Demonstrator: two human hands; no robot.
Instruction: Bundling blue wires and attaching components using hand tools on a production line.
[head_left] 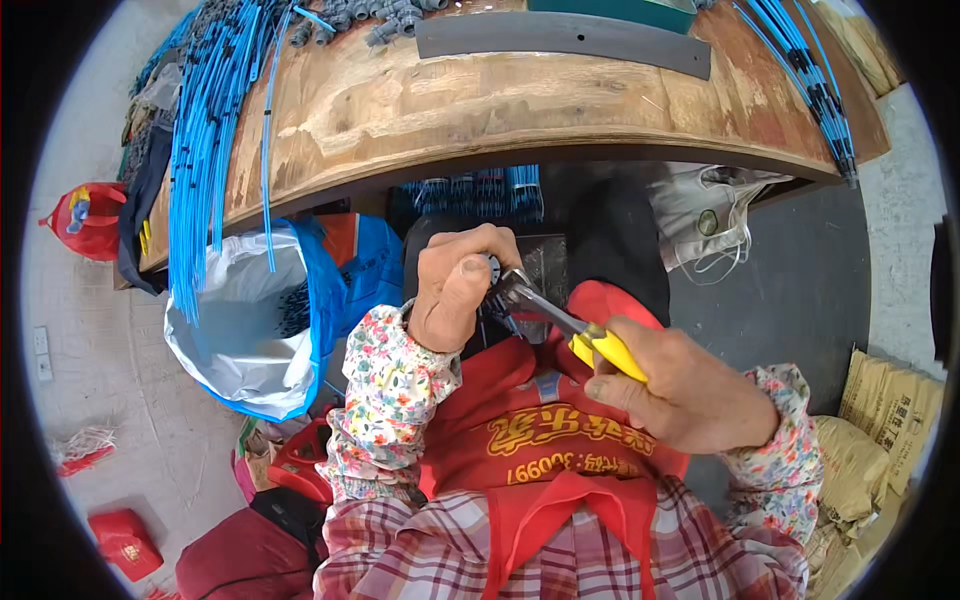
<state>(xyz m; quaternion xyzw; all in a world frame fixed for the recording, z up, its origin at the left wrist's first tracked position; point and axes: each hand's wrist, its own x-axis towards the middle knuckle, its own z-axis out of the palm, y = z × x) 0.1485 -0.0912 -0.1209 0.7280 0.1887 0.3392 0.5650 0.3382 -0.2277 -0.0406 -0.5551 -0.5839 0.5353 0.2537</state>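
My left hand (452,285) is closed round a small dark round fitting (494,268), its slotted end facing up beside my thumb. In my right hand (685,385) is a pair of pliers (548,305) with yellow handles, gripped from the right. The metal jaws of the pliers are at the fitting, close to my left fingers; exactly what they bite on is too small to tell. Thin dark and blue pieces show just below the left hand, partly hidden by it. Both hands are above my lap, over a red apron (560,440).
Ahead stands a wooden table (500,100) bearing a grey metal strip (560,42), grey pipe fittings (380,15) and a green tray (620,12). Bundled blue tubes (215,130) hang over its left edge, above an open blue-and-white sack (250,330). More blue tubes (805,80) lie at right.
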